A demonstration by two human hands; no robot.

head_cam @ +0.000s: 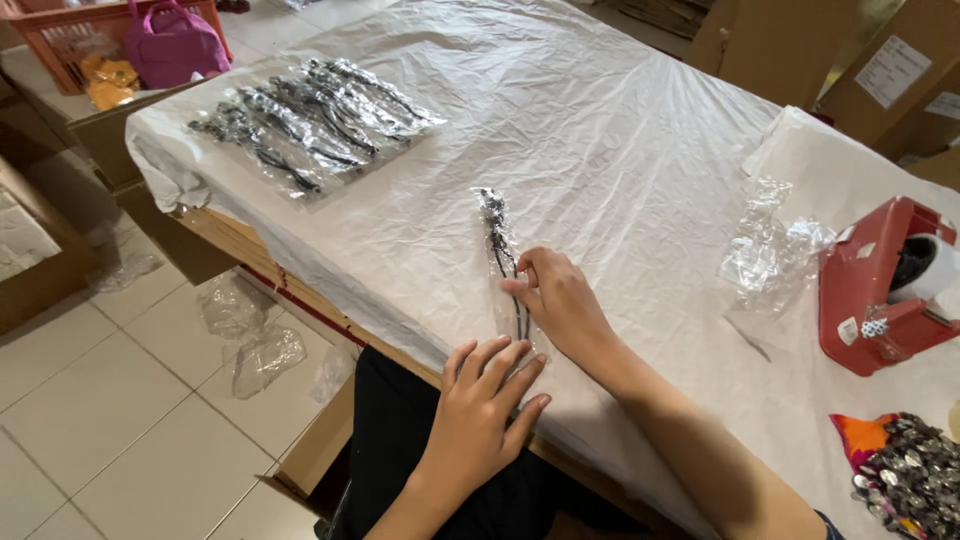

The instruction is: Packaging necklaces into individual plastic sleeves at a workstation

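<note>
A narrow clear plastic bag (497, 235) with a dark corded item inside lies on the white-covered table (600, 130). My right hand (558, 300) rests on the bag's middle, its fingertips pressing the plastic. My left hand (485, 400) lies flat with fingers spread on the bag's near end at the table's front edge. Neither hand lifts anything.
A pile of several filled clear bags (310, 120) lies at the far left of the table. Empty clear bags (770, 245) sit beside a red tape dispenser (880, 290) on the right. Dark shiny pieces (910, 475) are at the near right. Cardboard boxes and an orange crate (70, 30) surround the table.
</note>
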